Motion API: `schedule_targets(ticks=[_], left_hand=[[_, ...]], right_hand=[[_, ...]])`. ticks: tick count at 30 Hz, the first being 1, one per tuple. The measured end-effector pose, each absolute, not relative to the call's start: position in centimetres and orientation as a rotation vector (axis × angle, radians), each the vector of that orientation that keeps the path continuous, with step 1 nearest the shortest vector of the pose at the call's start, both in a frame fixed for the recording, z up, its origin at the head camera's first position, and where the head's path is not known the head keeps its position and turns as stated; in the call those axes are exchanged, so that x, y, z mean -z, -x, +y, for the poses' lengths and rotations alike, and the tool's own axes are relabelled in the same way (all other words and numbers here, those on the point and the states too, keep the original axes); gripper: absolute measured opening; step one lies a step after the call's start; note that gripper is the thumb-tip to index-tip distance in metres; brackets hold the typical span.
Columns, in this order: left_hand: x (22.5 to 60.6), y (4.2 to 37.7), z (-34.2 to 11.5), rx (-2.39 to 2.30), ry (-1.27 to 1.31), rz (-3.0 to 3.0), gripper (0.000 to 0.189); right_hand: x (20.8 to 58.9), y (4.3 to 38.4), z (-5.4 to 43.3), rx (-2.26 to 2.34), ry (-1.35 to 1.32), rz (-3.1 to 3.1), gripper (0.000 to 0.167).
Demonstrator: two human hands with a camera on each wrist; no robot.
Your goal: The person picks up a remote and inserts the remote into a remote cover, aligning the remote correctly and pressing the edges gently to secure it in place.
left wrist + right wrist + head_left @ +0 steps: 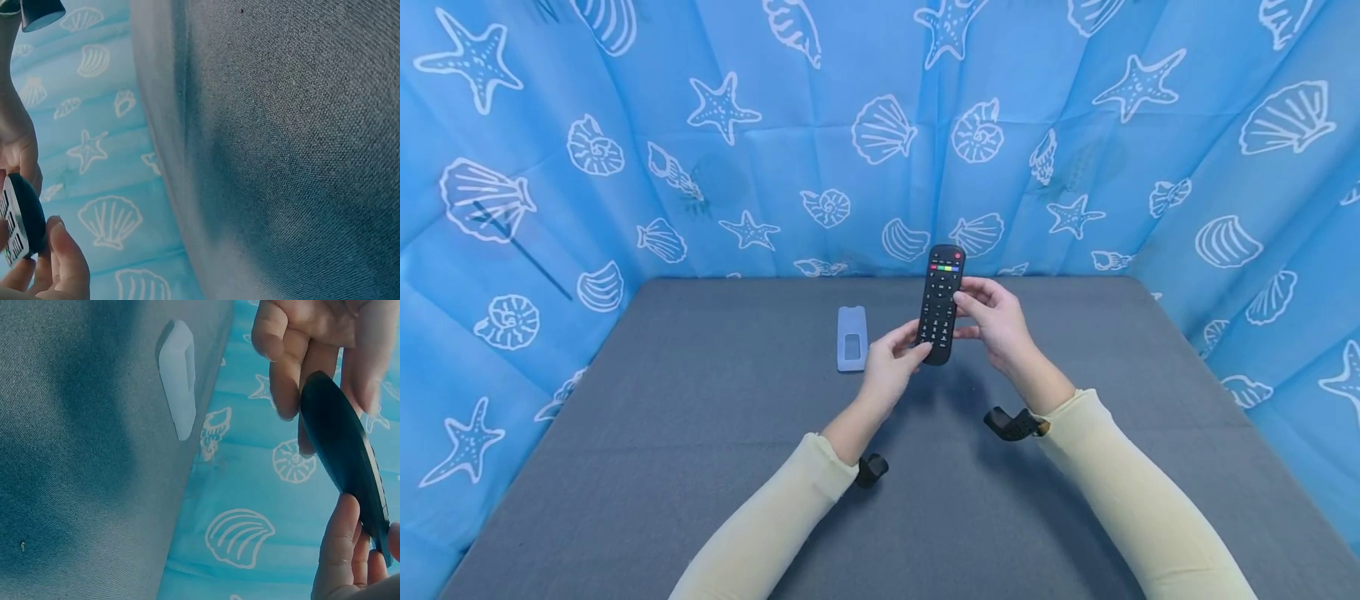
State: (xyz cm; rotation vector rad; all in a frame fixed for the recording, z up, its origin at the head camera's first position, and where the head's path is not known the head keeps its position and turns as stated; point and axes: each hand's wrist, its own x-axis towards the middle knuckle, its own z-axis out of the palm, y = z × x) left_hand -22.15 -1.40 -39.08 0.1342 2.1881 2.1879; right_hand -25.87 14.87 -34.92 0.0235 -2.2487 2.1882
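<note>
A black remote control [942,302] with rows of buttons and colored keys near its top is held up over the table, tilted nearly upright, buttons toward the head camera. My left hand [887,367] grips its lower left side, thumb across the bottom keys. On the upper right, my right hand [997,321] pinches its edge between thumb and fingers. The right wrist view shows the remote's smooth dark back [340,450]. Left of the hands, a pale blue flat piece [852,322] with a rectangular cutout and a notched top lies on the table.
A grey cloth covers the table [700,467]. Behind its far edge and along both sides hangs a blue curtain [820,108] printed with white shells and starfish. Black curved mounts, one at the left wrist [872,470] and one at the right wrist [1011,423], stick out below the sleeves.
</note>
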Motion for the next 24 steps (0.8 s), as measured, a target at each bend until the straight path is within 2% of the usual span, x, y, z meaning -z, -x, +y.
schedule_targets(ticks=[8,17,24], left_hand=[[39.04,22.14,-0.89,-2.093,-0.212,2.286,0.057],[39.25,22.05,-0.75,-2.007,-0.273,2.416,0.064],[39.22,22.11,-0.98,-2.096,-0.26,2.203,0.063]], right_hand=[[34.76,25.78,14.67,-2.234,0.01,-2.194,0.035],[34.55,25.68,14.43,-2.254,0.007,-2.156,0.028],[34.56,25.72,14.82,-2.289,-0.083,-2.152,0.028]])
